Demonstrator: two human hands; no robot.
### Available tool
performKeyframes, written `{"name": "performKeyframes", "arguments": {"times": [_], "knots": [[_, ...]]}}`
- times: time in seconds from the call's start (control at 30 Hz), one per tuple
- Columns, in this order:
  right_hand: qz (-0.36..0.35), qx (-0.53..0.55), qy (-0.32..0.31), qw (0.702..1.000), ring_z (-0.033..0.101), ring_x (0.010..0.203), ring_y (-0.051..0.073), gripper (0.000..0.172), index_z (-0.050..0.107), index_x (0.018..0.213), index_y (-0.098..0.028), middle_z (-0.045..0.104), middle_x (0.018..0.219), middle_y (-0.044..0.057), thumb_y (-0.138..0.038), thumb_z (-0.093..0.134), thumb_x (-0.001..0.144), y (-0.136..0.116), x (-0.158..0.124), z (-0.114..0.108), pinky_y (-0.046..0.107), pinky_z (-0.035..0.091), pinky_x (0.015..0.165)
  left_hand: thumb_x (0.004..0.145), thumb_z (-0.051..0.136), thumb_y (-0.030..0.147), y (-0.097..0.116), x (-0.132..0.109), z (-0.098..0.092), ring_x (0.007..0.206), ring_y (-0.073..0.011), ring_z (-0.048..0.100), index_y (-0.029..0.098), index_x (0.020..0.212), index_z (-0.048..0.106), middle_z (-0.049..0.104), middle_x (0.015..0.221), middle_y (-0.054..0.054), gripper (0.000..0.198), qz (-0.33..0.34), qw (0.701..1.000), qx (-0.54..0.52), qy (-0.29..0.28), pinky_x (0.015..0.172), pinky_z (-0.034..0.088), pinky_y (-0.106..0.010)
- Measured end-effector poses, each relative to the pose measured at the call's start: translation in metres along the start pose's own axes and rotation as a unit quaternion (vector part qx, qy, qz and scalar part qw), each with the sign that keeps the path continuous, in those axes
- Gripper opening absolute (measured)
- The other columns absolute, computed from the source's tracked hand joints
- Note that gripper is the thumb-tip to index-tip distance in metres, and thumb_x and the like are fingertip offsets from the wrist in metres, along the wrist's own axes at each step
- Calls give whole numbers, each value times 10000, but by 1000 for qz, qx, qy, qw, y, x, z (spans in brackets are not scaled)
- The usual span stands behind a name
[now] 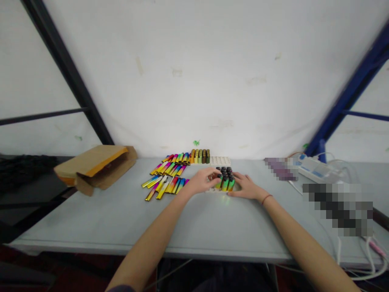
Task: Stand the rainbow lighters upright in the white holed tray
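Note:
Several shiny tubes with black tops [225,180], green to yellow below, stand upright in a white holder [216,190] on the table. My left hand [203,181] is at their left side, its fingers and thumb curled round a tube at the edge; the fingers partly hide it. My right hand [247,187] braces the right side of the holder, thumb at the front corner and fingers behind. Left of my hands, loose shiny rainbow-coloured tubes [165,186] lie flat in rough rows.
Behind, a white holder [221,160] is partly filled with upright gold and dark tubes [200,156]. An opened cardboard box [94,164] lies at left. A power strip [313,167] with cables, and blurred-out items, lie at right. A wall [209,81] backs the grey table [121,223].

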State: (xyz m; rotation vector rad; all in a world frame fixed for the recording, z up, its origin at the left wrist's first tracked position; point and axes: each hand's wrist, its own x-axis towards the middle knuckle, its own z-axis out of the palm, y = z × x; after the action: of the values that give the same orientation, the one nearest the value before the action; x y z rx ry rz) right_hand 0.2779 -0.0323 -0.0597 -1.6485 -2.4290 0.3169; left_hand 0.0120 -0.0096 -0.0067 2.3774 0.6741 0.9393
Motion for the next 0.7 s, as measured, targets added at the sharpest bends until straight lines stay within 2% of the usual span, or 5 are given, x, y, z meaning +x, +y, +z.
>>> {"name": "performKeyframes", "arguments": {"times": [0.23, 0.4, 0.5, 0.6, 0.7], "knots": [[4, 3, 3, 1000, 321, 1497, 404, 950, 458, 1545, -233, 359, 1629, 194, -802, 585, 795, 1, 0, 2, 677, 186, 1194, 894, 640, 361, -5, -3, 2, 829, -176, 686, 189, 1054, 688, 745, 946, -53, 240, -30, 998, 33, -43, 820, 537, -297], [3, 4, 8, 1000, 319, 1497, 403, 954, 471, 1536, -235, 366, 1625, 197, -814, 587, 787, 2, 0, 3, 669, 174, 1197, 860, 686, 336, -8, -3, 3, 813, -189, 698, 227, 1159, 631, 731, 854, -8, 324, -54, 996, 36, -53, 774, 532, -292], [2, 6, 4, 1000, 315, 1496, 413, 969, 468, 1538, -216, 367, 1620, 211, -818, 580, 788, 2, 0, 2, 683, 169, 1191, 826, 723, 344, -4, -3, 1, 736, -190, 667, 241, 1037, 677, 704, 782, -1, 239, -47, 998, 23, -32, 744, 513, -279], [2, 9, 4, 1000, 313, 1495, 421, 965, 466, 1541, -224, 360, 1625, 209, -818, 580, 789, 1, 0, 2, 689, 163, 1190, 796, 747, 380, 2, -1, -10, 700, -192, 627, 257, 932, 720, 694, 758, -15, 185, -53, 998, 24, 8, 743, 494, -272], [5, 13, 9, 1000, 310, 1494, 428, 956, 466, 1540, -244, 362, 1627, 195, -815, 589, 784, 0, 0, 2, 692, 162, 1189, 815, 705, 361, 4, -3, -32, 802, -225, 643, 242, 852, 729, 722, 814, -61, 127, -147, 981, 89, 87, 831, 486, -300]]}}
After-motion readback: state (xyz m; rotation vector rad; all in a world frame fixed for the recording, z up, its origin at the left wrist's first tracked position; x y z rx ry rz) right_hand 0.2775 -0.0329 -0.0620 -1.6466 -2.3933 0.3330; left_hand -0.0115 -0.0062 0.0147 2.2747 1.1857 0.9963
